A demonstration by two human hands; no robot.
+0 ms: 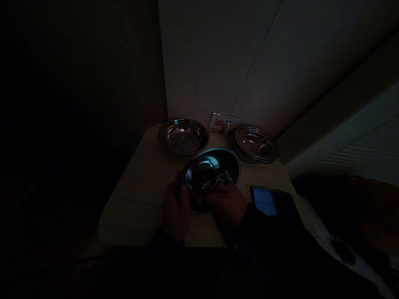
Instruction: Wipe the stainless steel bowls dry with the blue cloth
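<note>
The scene is very dark. My left hand is closed around the left rim of a small shiny steel bowl, holding it tilted above the table. My right hand is closed on a crumpled cloth pressed against the bowl's inside right edge. Directly behind the bowl lies a larger steel plate, partly hidden by it.
A light wooden table carries a round steel plate at the back left and a stack of compartment plates at the back right. A wall socket sits between them. A lit phone lies at the right edge.
</note>
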